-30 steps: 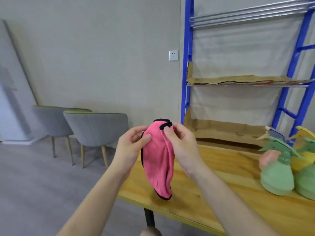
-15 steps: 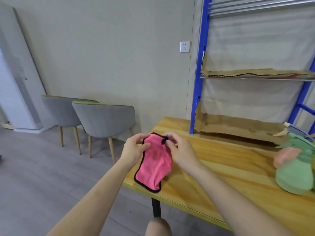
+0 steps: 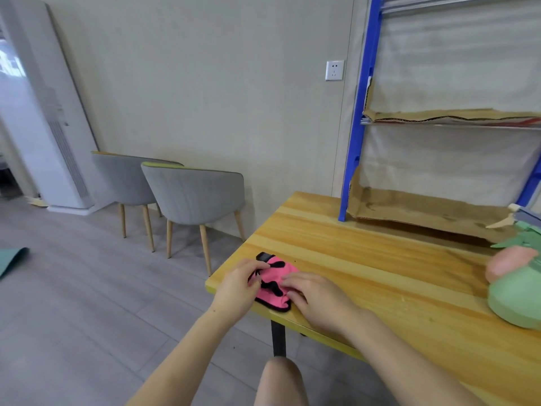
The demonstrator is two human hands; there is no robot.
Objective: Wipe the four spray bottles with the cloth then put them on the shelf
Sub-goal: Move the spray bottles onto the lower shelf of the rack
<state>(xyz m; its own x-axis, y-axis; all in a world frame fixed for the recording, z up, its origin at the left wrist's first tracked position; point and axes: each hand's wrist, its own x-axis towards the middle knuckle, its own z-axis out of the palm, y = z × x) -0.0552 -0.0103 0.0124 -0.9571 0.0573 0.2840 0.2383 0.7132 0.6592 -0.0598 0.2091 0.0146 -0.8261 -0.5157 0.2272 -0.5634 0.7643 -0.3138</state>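
Observation:
A pink cloth point(image 3: 275, 277) with black trim lies bunched on the near left corner of the wooden table point(image 3: 380, 268). My left hand point(image 3: 238, 290) pinches the cloth's left edge between thumb and fingers. Laid over the cloth's right side is my right hand point(image 3: 317, 300), its fingers fairly straight and pressing down. A green spray bottle point(image 3: 518, 303) with a pink part on its side stands at the right edge of the view. Behind it, the trigger head of another spray bottle point(image 3: 524, 215) pokes in. The blue-framed shelf point(image 3: 355, 136) rises at the back of the table, its boards lined with cardboard.
Two grey chairs point(image 3: 193, 197) stand on the floor left of the table. A white standing air conditioner point(image 3: 49, 136) is by the far left wall. A wall socket point(image 3: 334, 70) is beside the shelf post. My knee point(image 3: 281, 379) shows below the table edge.
Both hands have lowered the cloth from mid-air onto the table corner. The view has swung left and down, so fewer bottles show on the right.

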